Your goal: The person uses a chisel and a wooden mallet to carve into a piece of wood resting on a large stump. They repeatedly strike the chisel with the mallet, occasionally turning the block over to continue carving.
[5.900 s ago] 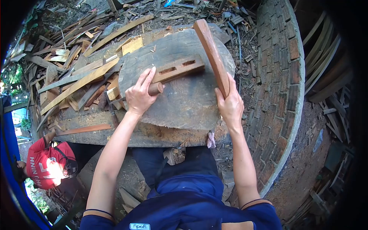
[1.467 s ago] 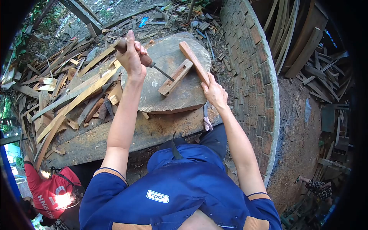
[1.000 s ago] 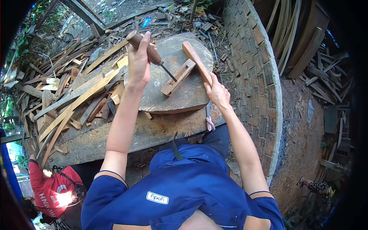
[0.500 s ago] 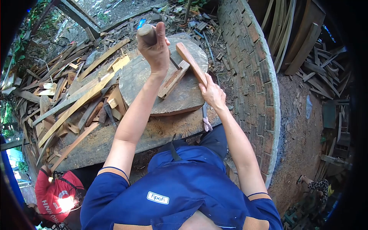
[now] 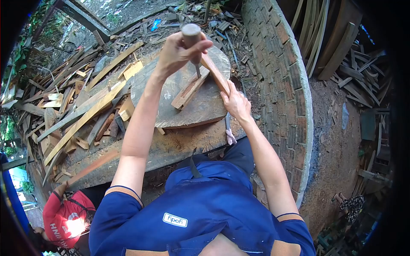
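Observation:
My left hand is closed around the handle of a chisel, thumb stretched across it. The chisel stands nearly upright, its metal blade meeting the top face of a short wooden block near the far end. That block lies at a slant on a round wooden chopping block. Closed on the near end of a wooden mallet is my right hand. The mallet slants away beside the wooden block, its far end partly behind my left hand and the chisel.
Offcuts and long strips of wood are heaped on the left. A curved brick wall rises on the right. A tool with a cloth-wrapped end lies by the bench's front edge. A person in red holds a plank at lower left.
My left hand has moved right and swung the chisel from a leftward lean to nearly upright. The wooden block has shifted slightly left. The other person's plank has come down onto the bench.

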{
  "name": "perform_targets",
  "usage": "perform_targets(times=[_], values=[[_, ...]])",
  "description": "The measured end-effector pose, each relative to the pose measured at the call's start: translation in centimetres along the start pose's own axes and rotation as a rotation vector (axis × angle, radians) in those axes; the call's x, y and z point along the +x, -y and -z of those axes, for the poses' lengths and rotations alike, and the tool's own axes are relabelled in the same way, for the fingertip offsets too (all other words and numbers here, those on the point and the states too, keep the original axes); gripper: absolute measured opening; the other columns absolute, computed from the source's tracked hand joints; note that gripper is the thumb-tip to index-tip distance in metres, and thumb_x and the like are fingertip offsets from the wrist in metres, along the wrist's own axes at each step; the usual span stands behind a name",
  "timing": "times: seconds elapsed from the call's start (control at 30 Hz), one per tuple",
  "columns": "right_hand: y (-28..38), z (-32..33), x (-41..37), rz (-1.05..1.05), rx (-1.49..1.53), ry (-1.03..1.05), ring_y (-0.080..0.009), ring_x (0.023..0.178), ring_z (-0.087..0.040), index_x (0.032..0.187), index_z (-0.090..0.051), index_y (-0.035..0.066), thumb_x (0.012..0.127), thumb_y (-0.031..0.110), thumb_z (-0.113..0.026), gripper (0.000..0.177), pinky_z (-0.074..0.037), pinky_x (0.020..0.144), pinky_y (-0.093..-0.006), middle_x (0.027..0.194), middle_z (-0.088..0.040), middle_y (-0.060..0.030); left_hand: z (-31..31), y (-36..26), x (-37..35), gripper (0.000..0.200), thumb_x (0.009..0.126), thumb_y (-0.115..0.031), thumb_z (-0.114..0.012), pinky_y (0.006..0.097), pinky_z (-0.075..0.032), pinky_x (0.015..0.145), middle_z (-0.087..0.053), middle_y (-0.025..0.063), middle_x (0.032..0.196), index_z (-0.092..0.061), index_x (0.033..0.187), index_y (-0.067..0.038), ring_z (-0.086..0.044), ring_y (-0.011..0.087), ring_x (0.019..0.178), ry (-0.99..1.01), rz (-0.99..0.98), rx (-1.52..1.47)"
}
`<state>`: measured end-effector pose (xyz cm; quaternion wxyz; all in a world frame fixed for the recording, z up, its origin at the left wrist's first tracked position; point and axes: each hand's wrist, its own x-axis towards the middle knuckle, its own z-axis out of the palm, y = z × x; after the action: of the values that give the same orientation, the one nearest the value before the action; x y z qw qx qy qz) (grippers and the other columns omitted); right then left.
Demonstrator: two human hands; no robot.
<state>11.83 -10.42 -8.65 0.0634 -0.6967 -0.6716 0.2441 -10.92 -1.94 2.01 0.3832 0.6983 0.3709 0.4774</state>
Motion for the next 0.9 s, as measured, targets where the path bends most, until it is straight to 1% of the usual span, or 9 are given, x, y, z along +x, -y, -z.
perform_targets(times=[0.13,0.23,0.3,0.33,0.43,0.6,0.67,0.7,0.9], values=[[0.2,0.3,-0.2,0.006,0.000,-0.008,-0.0442,0.097,-0.065,0.145,-0.036,0.022,0.091,0.041,-0.056,0.061,-0.049,0.088,-0.0532,0.105,-0.068,-0.0233,-3.0,0.4,0.8,0.037,0.081,-0.042,-0.078,0.0255,-0.054,0.058,-0.068,0.0041,0.073,-0.067,0.082,-0.008,-0.066,0.0109,0.066,-0.082,0.090,-0.162],[-0.9,0.1,0.1,-0.034,0.100,0.003,-0.0427,0.099,-0.066,0.143,-0.041,0.019,0.090,0.040,-0.058,0.059,-0.049,0.086,-0.0523,0.107,-0.067,-0.0238,-5.8,0.4,1.5,0.035,0.081,-0.039,-0.078,0.0255,-0.052,0.056,-0.067,0.0033,0.070,-0.067,0.082,-0.006,-0.064,0.0105,0.062,-0.223,-0.005,-0.089],[-3.2,-0.9,0.8,-0.004,0.517,0.024,-0.0338,0.093,-0.068,0.140,-0.046,0.016,0.090,0.036,-0.060,0.056,-0.052,0.079,-0.0453,0.107,-0.067,-0.0207,-6.9,-0.2,1.3,0.033,0.080,-0.034,-0.080,0.0266,-0.052,0.059,-0.070,0.0059,0.078,-0.071,0.090,-0.004,-0.065,0.0114,0.067,-0.181,-0.035,0.046],[-1.5,2.4,-0.7,-0.115,0.713,0.098,-0.0232,0.079,-0.066,0.138,-0.048,0.010,0.091,0.031,-0.062,0.053,-0.053,0.070,-0.0372,0.104,-0.066,-0.0140,-7.4,0.0,1.2,0.031,0.079,-0.030,-0.080,0.0277,-0.053,0.060,-0.071,0.0072,0.079,-0.071,0.091,-0.003,-0.066,0.0120,0.068,-0.202,-0.112,0.045],[1.8,10.9,-4.9,0.039,0.937,-0.125,-0.0080,0.054,-0.052,0.140,-0.042,0.002,0.096,0.025,-0.057,0.053,-0.042,0.045,-0.0226,0.081,-0.057,-0.0046,-9.0,-1.1,0.3,0.027,0.081,-0.021,-0.077,0.0280,-0.052,0.066,-0.071,0.0065,0.083,-0.069,0.096,0.000,-0.065,0.0129,0.071,-0.198,-0.200,0.054],[2.2,17.3,-8.9,0.317,0.990,-0.540,-0.0085,0.056,-0.053,0.131,-0.046,0.004,0.099,0.030,-0.053,0.041,-0.044,0.048,-0.0223,0.074,-0.055,-0.0006,-11.1,-0.9,-0.1,0.026,0.072,-0.010,-0.078,0.0297,-0.054,0.067,-0.070,0.0107,0.082,-0.068,0.095,-0.001,-0.068,0.0156,0.072,-0.104,-0.197,0.158],[1.2,16.0,-9.7,0.308,0.706,-0.412,-0.0086,0.057,-0.054,0.133,-0.046,0.006,0.099,0.033,-0.053,0.044,-0.044,0.048,-0.0224,0.077,-0.056,-0.0013,-12.2,-1.4,-0.6,0.026,0.068,-0.006,-0.078,0.0310,-0.054,0.067,-0.069,0.0122,0.081,-0.068,0.092,-0.002,-0.068,0.0186,0.071,-0.069,-0.188,0.191],[0.6,15.8,-10.3,0.245,0.490,-0.203,-0.0191,0.084,-0.061,0.144,-0.040,0.006,0.099,0.029,-0.054,0.053,-0.052,0.078,-0.0342,0.106,-0.063,-0.0168,-12.4,-1.2,-0.7,0.026,0.068,-0.006,-0.078,0.0310,-0.054,0.067,-0.069,0.0122,0.081,-0.068,0.092,-0.002,-0.068,0.0186,0.071,-0.062,-0.194,0.188],[0.9,15.8,-12.5,0.035,0.858,-0.274,-0.0260,0.101,-0.065,0.146,-0.039,0.007,0.096,0.028,-0.055,0.056,-0.050,0.091,-0.0383,0.125,-0.060,-0.0202,-11.4,-1.0,-1.2,0.027,0.067,-0.009,-0.080,0.0332,-0.052,0.065,-0.066,0.0134,0.077,-0.067,0.090,-0.003,-0.067,0.0231,0.068,0.000,-0.151,0.243]])
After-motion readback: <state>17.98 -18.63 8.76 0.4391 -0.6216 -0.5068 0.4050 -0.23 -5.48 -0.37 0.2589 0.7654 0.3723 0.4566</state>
